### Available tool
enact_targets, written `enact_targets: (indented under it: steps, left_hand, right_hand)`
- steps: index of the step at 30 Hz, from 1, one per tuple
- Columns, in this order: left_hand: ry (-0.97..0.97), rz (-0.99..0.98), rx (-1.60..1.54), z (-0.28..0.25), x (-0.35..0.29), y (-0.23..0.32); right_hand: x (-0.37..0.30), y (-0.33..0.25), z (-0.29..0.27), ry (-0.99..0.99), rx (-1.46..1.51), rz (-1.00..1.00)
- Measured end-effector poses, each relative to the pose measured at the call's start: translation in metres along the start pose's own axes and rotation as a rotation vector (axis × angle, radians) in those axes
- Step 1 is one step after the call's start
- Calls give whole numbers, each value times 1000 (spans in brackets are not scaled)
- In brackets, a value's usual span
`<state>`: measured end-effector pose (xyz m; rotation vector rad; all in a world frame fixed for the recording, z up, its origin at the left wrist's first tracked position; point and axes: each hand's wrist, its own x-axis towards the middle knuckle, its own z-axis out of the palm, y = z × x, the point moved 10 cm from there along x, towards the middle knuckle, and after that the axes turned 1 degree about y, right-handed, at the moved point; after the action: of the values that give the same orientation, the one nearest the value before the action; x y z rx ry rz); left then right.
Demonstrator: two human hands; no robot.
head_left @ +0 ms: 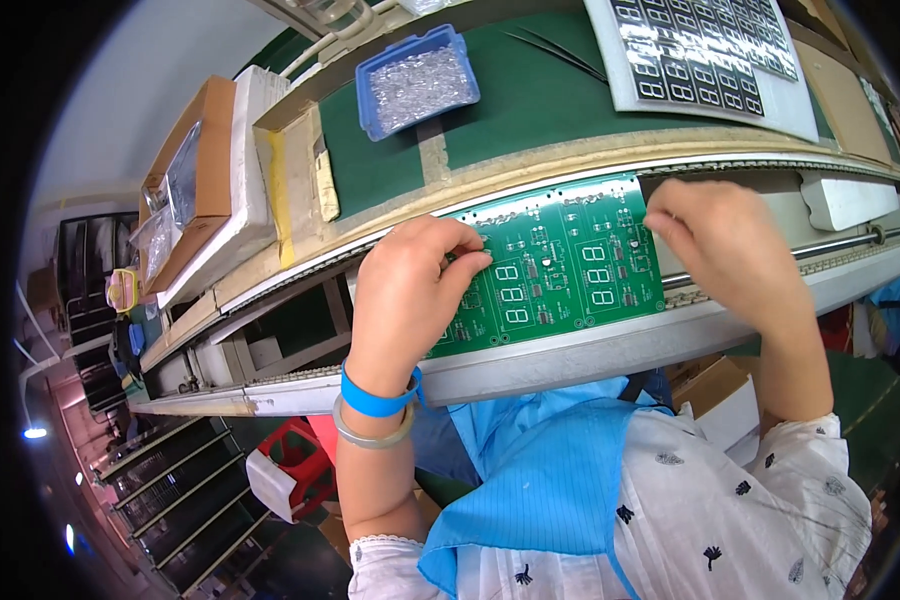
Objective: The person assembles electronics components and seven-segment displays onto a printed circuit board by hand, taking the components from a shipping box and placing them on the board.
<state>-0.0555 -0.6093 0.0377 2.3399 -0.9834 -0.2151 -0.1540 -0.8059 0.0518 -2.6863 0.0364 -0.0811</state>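
A green circuit board panel (560, 265) lies across the conveyor rails in front of me. White outlines of digit displays and small components show on it. My left hand (405, 285) is over the panel's left part, thumb and fingertips pinched together at its surface. Whatever is between them is too small or hidden to make out. Around that wrist are a blue wrist strap (378, 402) and a pale bangle (372, 437). My right hand (725, 245) is at the panel's right edge, its thumb and fingers also pinched; I cannot make out anything in them.
Beyond the rail, a blue bin (417, 82) holds many small clear parts on the green bench top (530, 75). Black tweezers (560, 52) lie near a white foam tray (670, 105) of digit displays. A cardboard box (192, 165) with plastic bags stands left. The metal conveyor rail (570, 350) runs along my front.
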Motion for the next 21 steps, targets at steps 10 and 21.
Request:
enact_targets:
  steps: [10, 21]
  left_hand:
    - [425, 142, 203, -54, 80, -10]
    - [325, 77, 359, -40, 130, -46]
  right_hand:
    - [147, -79, -12, 246, -295, -514]
    - [206, -87, 33, 134, -428, -333]
